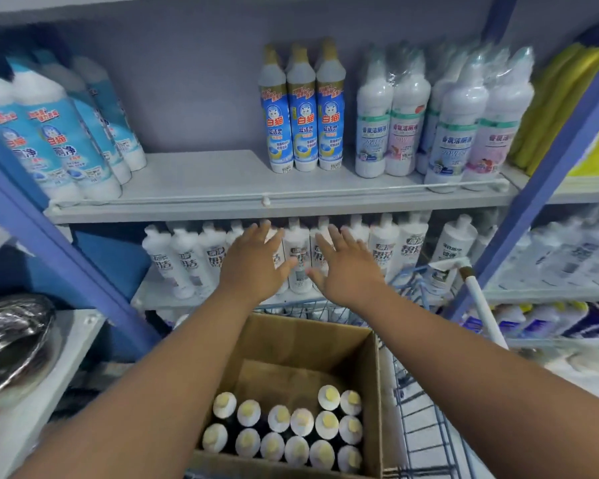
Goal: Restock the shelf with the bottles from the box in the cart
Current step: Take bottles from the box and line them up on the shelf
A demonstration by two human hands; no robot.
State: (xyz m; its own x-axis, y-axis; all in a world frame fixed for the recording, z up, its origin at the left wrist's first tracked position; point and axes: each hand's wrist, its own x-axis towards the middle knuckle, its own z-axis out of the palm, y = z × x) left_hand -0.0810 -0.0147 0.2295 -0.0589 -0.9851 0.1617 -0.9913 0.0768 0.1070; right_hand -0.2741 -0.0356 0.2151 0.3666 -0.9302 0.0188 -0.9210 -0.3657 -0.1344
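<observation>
A cardboard box [374,382] stands in the blue wire cart [426,426] below me, holding several white bottles with yellow caps [301,430]. On the upper shelf [201,188] three matching blue-labelled bottles [303,108] stand upright, with bare shelf to their left. My left hand [253,264] and my right hand [346,267] are both stretched out, fingers spread, holding nothing, in front of the white bottles on the lower shelf [184,261]. Both hands are above the box's far edge.
Light-blue bottles [49,133] fill the upper shelf's left end, shrink-wrapped white bottles [440,122] its right end. Blue uprights [547,181] frame the bay. A white handle [481,299] leans at the right. A shiny dark bag [14,337] lies at the left.
</observation>
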